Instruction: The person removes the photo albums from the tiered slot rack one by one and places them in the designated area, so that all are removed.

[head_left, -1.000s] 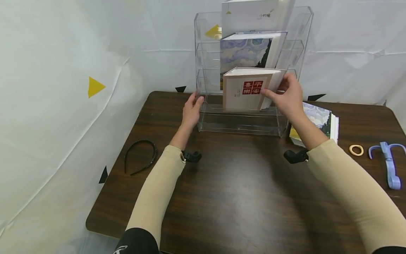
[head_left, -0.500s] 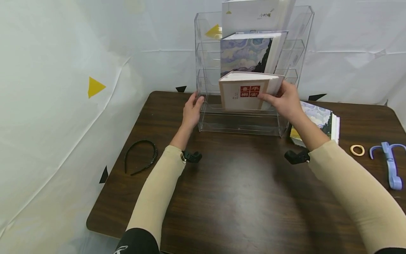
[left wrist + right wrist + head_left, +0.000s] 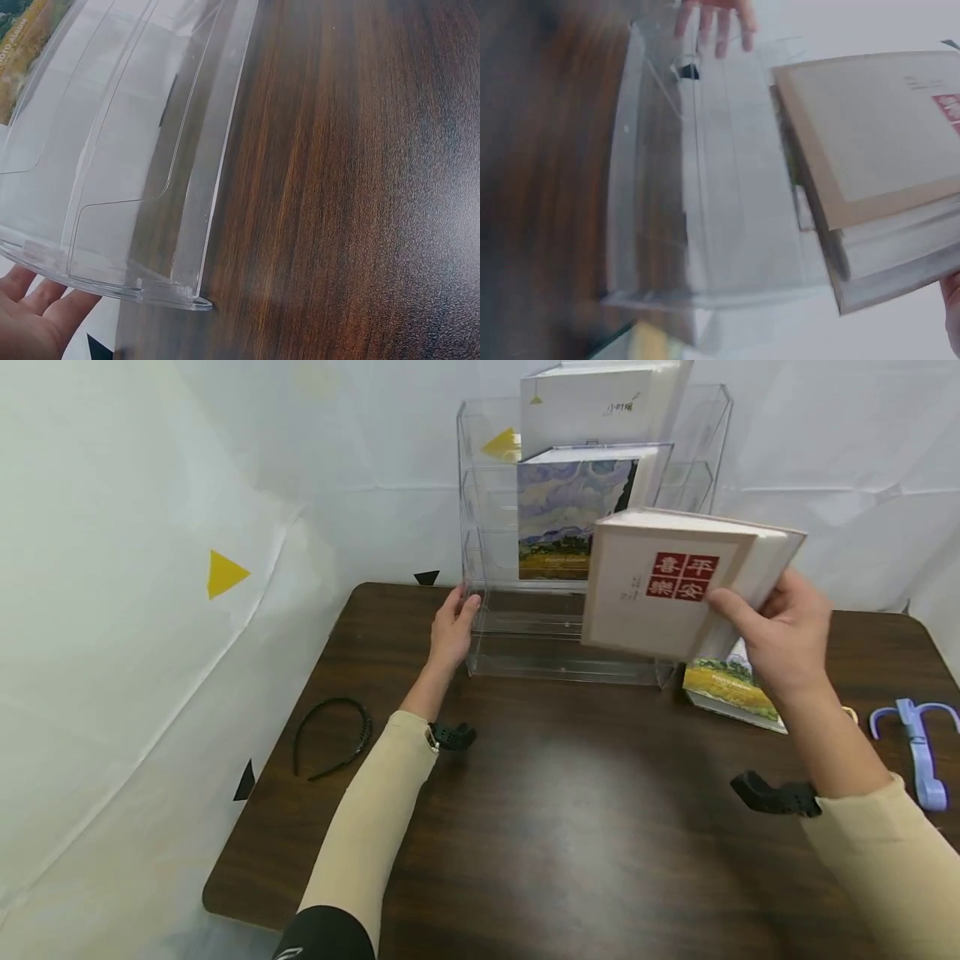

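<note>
My right hand (image 3: pixel 795 635) grips a beige book (image 3: pixel 652 585) with red character squares on its cover, thumb on the front. The book is tilted in the air, in front of the clear acrylic rack (image 3: pixel 570 670) and to its right. In the right wrist view the book (image 3: pixel 885 135) shows its cover and page edges. My left hand (image 3: pixel 452 631) rests its fingers against the rack's left side. Those fingers (image 3: pixel 71 307) look fairly straight in the left wrist view. A painted-landscape photo album (image 3: pixel 570 518) and a white book (image 3: pixel 585 414) stand in the upper tiers.
Another landscape album (image 3: pixel 738 693) lies right of the rack, partly behind the held book. A blue hook-shaped object (image 3: pixel 918 752) is at the table's right edge. On the left lies a black headband (image 3: pixel 363 727). White sheeting (image 3: pixel 150 693) encloses the dark wooden table (image 3: pixel 570 827).
My right hand has drawn the beige book out of the rack's lower tier, moving it right and toward me. The album behind shows more of its cover. My left hand keeps its place.
</note>
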Available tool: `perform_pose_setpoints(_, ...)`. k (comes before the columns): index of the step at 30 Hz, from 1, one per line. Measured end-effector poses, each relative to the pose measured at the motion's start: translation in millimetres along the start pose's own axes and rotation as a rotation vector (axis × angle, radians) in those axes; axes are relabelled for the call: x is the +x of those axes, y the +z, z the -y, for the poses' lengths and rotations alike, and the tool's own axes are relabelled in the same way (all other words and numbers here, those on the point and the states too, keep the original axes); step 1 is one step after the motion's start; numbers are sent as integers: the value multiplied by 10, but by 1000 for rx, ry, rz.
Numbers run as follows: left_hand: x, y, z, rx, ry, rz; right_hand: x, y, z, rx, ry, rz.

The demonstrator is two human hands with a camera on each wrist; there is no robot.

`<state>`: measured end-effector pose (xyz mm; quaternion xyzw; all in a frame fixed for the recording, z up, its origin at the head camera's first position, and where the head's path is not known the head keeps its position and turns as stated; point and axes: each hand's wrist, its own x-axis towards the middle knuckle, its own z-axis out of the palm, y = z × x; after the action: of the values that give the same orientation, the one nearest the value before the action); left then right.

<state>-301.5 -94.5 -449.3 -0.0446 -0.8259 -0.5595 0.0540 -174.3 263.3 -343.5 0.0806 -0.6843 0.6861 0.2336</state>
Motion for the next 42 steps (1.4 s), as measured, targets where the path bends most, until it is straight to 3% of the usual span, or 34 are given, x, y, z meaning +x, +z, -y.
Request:
perform_pose_setpoints(3,9,10,10,-3,6,10,-370,-287,57,-95,113,-86)
perform_pose_setpoints(6,12,-14,-9,-7,10,6,-723,-611,-40,-170,296,-109)
perform_pose_setpoints(12,8,-77,-10,-5,16,1,-1236,-1200,-372,-205,729,-18)
perform_pose_setpoints(16,3,-97,7,-1,9,9,-1468,-1414,-521,-380,879,98)
perform_pose_setpoints(20,3,-106,-9,-7,4,10,-1586,-1519,-615,-529,904,155)
perform_pose_setpoints(26,-3,-109,-22,0,2,5,-1584,-1591,-655,-711,893,209)
perform_pose_setpoints(34,-8,-86,-17,4,7,-6,-1540,-1550,-552,-918,748,212)
perform_pose_setpoints(39,-10,-84,-25,1,12,-4,-1492,-1487,-490,-1076,671,260)
perform_pose_setpoints(42,-14,-84,-34,-3,4,2,-1452,-1429,-457,-1087,635,255)
